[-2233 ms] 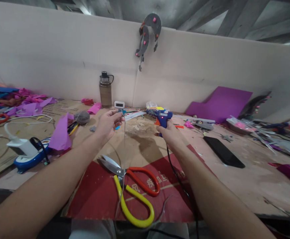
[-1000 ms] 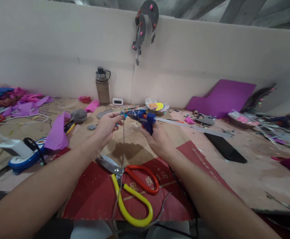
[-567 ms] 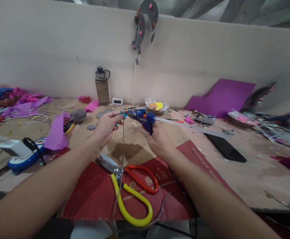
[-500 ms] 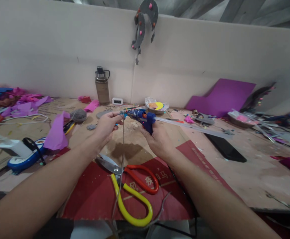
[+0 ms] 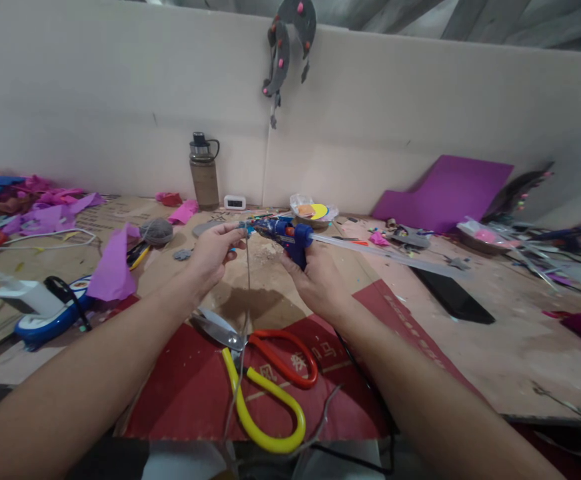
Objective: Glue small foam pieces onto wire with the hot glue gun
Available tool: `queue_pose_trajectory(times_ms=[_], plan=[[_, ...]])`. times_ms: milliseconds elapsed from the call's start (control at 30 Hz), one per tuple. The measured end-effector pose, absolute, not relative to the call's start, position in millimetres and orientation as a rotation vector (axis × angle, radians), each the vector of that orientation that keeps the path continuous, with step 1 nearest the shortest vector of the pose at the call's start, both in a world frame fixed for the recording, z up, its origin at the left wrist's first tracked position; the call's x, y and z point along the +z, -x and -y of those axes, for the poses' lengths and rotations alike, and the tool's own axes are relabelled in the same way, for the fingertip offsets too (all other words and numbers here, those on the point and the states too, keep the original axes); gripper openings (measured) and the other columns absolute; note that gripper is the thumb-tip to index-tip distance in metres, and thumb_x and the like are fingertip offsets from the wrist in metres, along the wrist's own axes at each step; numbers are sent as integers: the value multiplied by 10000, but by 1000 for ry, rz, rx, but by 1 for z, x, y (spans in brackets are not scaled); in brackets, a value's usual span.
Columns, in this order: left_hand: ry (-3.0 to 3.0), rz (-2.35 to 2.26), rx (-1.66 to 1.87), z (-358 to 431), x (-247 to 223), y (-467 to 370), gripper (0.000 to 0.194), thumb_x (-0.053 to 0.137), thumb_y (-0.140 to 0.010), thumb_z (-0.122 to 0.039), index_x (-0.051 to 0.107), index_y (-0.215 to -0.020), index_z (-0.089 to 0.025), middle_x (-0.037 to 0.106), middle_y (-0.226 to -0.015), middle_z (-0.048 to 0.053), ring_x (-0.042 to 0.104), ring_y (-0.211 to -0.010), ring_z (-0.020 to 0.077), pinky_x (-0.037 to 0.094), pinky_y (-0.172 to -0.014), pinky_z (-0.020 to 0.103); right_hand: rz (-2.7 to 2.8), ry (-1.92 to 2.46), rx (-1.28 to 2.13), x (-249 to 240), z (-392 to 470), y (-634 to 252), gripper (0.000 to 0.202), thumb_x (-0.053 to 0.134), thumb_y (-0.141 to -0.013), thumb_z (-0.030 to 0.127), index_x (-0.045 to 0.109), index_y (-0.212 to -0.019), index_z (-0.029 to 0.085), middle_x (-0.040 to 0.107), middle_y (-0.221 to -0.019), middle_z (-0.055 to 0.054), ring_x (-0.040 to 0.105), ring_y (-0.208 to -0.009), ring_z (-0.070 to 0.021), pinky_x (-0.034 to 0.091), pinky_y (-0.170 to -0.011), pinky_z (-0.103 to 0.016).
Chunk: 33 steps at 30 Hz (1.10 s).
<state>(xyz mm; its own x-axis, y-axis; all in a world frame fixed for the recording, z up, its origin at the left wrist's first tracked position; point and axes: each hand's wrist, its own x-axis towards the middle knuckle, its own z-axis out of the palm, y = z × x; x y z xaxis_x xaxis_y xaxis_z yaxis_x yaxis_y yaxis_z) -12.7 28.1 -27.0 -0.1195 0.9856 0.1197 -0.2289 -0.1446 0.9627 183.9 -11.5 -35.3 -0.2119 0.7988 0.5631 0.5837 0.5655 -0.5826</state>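
Note:
My right hand (image 5: 315, 277) is wrapped round the handle of a blue glue gun (image 5: 290, 239), whose nozzle points left. A long clear glue stick (image 5: 370, 249) sticks out of its back end. My left hand (image 5: 215, 257) is closed in a pinch at the nozzle, on a small blue piece (image 5: 247, 227) too small to make out fully. From there a thin grey cord (image 5: 248, 280) hangs down to the table. Below the hands lie large scissors (image 5: 270, 393) with one red and one yellow handle; the cord runs across them.
Red-printed cardboard (image 5: 170, 393) covers the front of the table. To the left are a blue-and-white power strip (image 5: 53, 320), purple felt (image 5: 114, 267) and a grey yarn ball (image 5: 157, 231). A bottle (image 5: 204, 177) stands at the back. On the right lies a black phone (image 5: 453, 297).
Very little differs. Both hands stay in place, with the glue gun's nozzle still at the left fingertips; the left fingers have shifted slightly.

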Motion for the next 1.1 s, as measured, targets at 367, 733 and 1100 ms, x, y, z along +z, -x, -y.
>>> queue_pose_trajectory(times_ms=[367,733,1100], plan=[[-1126,-1036,1504,-27,-27,11,164,766,-586,-211,670,-702,-145,624,-690,14,516,-554,68,261,-440,190,1935,1134,315,-34,11,-183,351,486,-891,308,574,-1198,162,664,-1151,-170,620,-1054,-304,475,-926,-460],[-987,-1021,1513,-29,-26,13,231,800,-569,-201,633,-717,-143,593,-663,-10,526,-539,64,320,-450,181,1839,1187,327,-33,11,-185,347,510,-863,368,573,-1137,165,682,-1004,-141,641,-887,-270,516,-788,-412],[-1079,-963,1440,-21,-22,6,225,779,-585,-194,611,-724,-140,602,-692,-1,566,-578,84,327,-486,198,1671,1803,725,-59,-44,-216,134,562,-823,317,595,-835,187,657,-655,-78,621,-564,-205,445,-545,-306]])
